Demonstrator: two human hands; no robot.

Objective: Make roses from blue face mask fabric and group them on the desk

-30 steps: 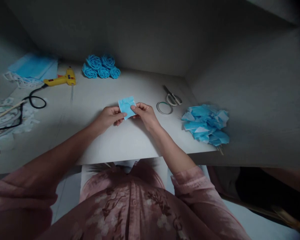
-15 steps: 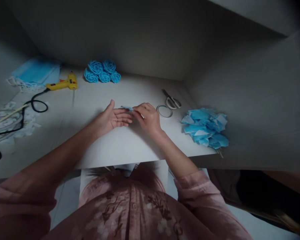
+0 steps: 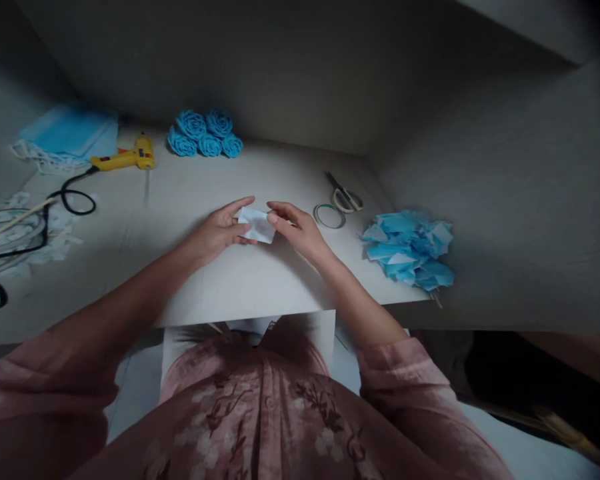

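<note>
Between my hands, above the middle of the table, is a small pale blue-white piece of mask fabric [image 3: 258, 225], roughly rectangular. My left hand [image 3: 224, 230] grips its left edge, thumb on top and fingers beneath. At its right edge my right hand [image 3: 297, 228] pinches it between thumb and fingers. Just right of that hand lie a roll of tape [image 3: 329, 216] and scissors [image 3: 347, 195] with pale handles. A heap of blue petal-like fabric pieces [image 3: 410, 247] on thin sticks rests by the right wall.
Several blue fabric roses [image 3: 200, 133] stand at the back. To their left are a yellow glue gun [image 3: 125, 159] with a black cord and a stack of blue face masks [image 3: 70, 137]. White scraps [image 3: 55, 233] lie at far left. The table's front edge is near my body.
The fabric piece has turned from nearly edge-on to flat, its pale face showing. My left hand, stretched out before, has closed on its left side.
</note>
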